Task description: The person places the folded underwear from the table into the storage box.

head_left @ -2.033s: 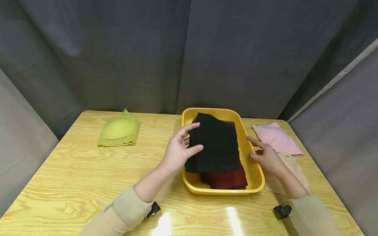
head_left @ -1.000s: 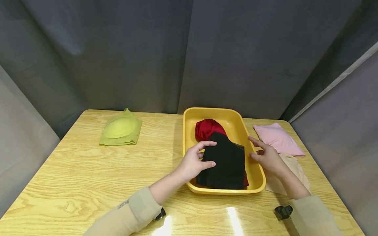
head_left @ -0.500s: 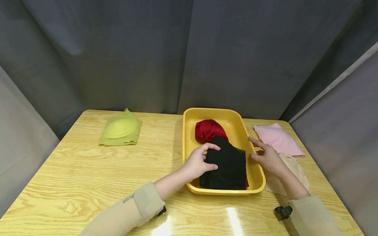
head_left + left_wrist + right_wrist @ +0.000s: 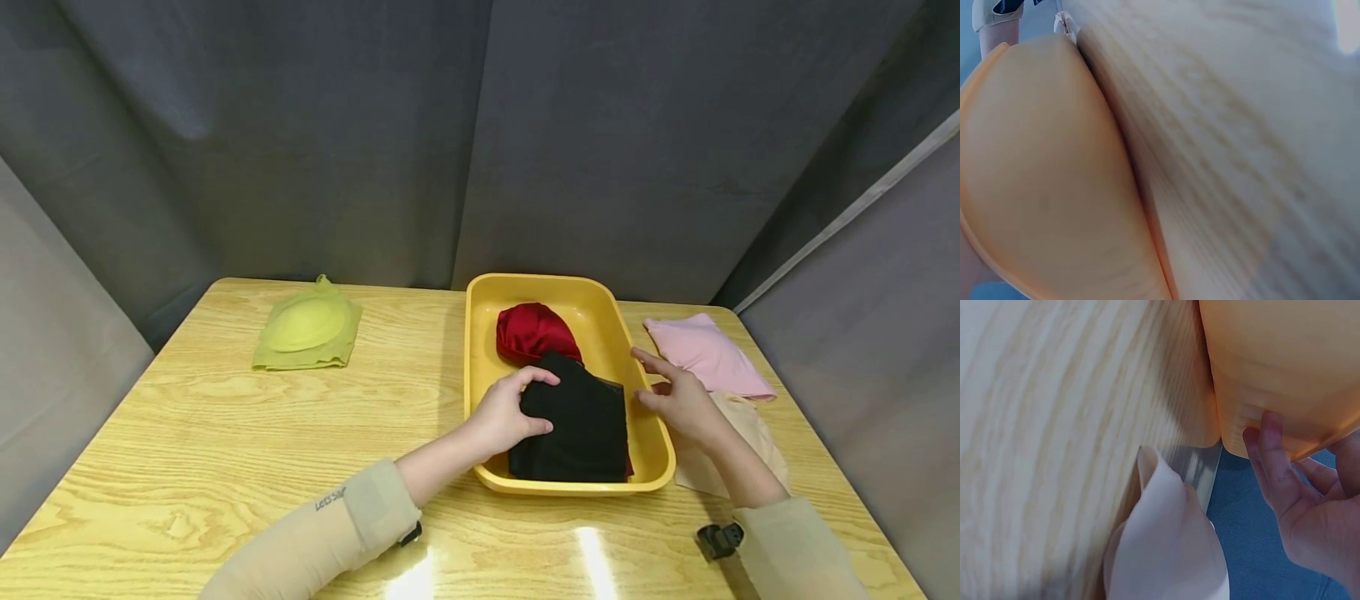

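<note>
Fingers of the left hand (image 4: 501, 415), thumb and forefinger wide apart, rest on matte black folded cloth (image 4: 577, 433) inside a yellow rounded plastic tub (image 4: 570, 286), beside glossy crimson satin (image 4: 534, 332). Right hand (image 4: 681, 404), fingers parted, touches the tub's outer wall. Smooth pink padded fabric (image 4: 708, 354) and a lime-green cupped garment (image 4: 309, 327) lie on the wood-grained bench (image 4: 300, 425). Beige left-sleeve (image 4: 292, 542) lettering starts "Lets", then blurs. The right forearm (image 4: 750, 475) partly hides thin beige cloth (image 4: 752, 429).
</note>
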